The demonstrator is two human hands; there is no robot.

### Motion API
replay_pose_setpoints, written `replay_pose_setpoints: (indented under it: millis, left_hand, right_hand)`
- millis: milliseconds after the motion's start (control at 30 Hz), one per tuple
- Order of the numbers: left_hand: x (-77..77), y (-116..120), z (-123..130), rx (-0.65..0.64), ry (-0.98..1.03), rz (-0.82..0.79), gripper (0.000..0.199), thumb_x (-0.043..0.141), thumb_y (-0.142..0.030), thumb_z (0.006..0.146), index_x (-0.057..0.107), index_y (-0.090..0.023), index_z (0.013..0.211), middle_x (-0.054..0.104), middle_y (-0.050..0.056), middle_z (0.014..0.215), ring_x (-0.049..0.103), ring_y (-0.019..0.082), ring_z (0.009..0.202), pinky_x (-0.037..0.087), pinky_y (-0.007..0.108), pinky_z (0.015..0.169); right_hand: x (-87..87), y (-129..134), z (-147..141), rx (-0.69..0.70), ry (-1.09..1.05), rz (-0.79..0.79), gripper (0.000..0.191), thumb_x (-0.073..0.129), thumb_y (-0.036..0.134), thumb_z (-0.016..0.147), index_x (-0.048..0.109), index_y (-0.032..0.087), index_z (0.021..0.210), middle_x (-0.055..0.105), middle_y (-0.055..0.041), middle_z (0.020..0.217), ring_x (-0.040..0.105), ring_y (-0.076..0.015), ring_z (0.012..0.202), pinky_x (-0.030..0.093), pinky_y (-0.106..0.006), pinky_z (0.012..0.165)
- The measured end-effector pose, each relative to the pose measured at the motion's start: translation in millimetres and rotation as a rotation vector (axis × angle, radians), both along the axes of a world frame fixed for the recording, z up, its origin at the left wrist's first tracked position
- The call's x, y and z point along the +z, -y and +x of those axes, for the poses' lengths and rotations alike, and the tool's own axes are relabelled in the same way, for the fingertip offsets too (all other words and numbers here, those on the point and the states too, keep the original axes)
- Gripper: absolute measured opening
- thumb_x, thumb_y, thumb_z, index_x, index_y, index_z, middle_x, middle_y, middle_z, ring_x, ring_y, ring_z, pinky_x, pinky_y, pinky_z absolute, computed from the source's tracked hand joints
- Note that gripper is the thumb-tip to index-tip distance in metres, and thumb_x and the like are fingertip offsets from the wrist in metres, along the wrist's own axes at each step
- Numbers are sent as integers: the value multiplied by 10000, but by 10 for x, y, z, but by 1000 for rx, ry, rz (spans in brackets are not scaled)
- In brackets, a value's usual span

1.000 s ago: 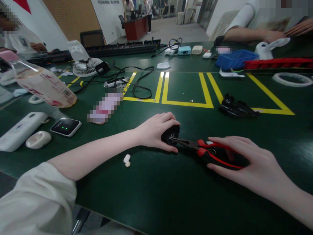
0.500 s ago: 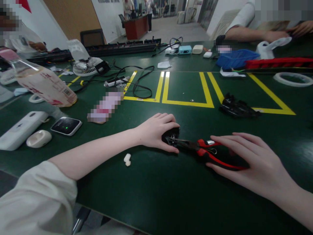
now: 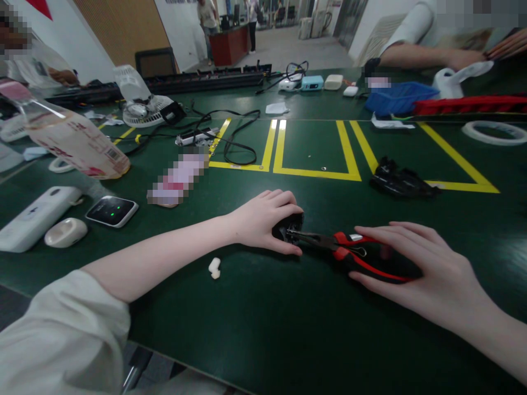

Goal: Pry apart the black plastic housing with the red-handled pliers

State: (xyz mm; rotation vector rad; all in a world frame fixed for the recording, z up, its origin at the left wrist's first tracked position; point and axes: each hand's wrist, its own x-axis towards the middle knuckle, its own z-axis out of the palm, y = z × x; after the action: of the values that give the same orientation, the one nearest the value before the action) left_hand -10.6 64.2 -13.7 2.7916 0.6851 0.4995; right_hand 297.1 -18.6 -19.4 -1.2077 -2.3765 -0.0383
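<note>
My left grip point(image 3: 267, 222) curling round a small, glossy black piece point(image 3: 290, 224), between fingers and thumb | my right grip point(image 3: 432, 269) holding long-nosed metal pliers point(image 3: 329, 243) by red-and-black handles, tips right at that piece | small, rounded white bit point(image 3: 214, 267) on the dark-green tabletop point(image 3: 288, 329), nearer me than my left grip

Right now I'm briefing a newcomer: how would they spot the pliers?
On the green table, the wearer's right hand holds the pliers, tips at a black piece in the left hand. Their red-edged handles set them apart from the shiny black bundle beyond.
</note>
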Motion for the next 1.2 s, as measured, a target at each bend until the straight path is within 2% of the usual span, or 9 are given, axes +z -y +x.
replay_pose_setpoints:
  millis: [267, 400, 567, 767, 1200]
  left_hand:
    - [1, -1, 3, -1, -8, 16, 710, 621, -693, 813, 585, -140, 1257, 583, 151, 1175, 554, 282, 1065, 458, 410, 925]
    - [-9, -8, 3, -11, -10, 36, 721, 627, -692, 811, 583, -125, 1253, 585, 155, 1167, 553, 283, 1058, 462, 412, 919]
    - [-15, -11, 2, -10, 0, 32, 730, 638, -696, 798, 575, -129, 1253, 585, 152, 1169, 551, 278, 1046, 463, 409, 910]
    - [-13, -7, 5, -2, 1, 22, 726, 637, -687, 801, 563, -130, 1260, 581, 149, 1181, 547, 283, 1065, 458, 411, 920]
    - [1, 0, 5, 1, -9, 10, 716, 639, -676, 807, 563, -133, 1268, 575, 146, 1186, 545, 283, 1070, 459, 416, 932]
  right_hand:
    - [13, 2, 4, 6, 20, 57, 575, 630, 522, 841, 516, 323, 1368, 700, -48, 1120, 643, -335, 1063, 503, -541, 927]
    - [26, -14, 5, 73, 47, 123, 615, 625, 493, 853, 466, 336, 1426, 702, -44, 1140, 680, -313, 979, 490, -547, 946]
    - [32, -51, 13, 113, 76, 172, 679, 626, 495, 856, 416, 314, 1477, 701, -62, 1145, 684, -316, 961, 499, -552, 929]
    - [38, -48, 27, 88, 29, 141, 717, 672, 489, 819, 411, 371, 1476, 699, -39, 1164, 684, -323, 968, 486, -577, 955]
    - [59, -31, 13, 89, 32, 125, 697, 633, 472, 856, 388, 360, 1499, 699, -57, 1160, 674, -343, 995, 496, -595, 926]
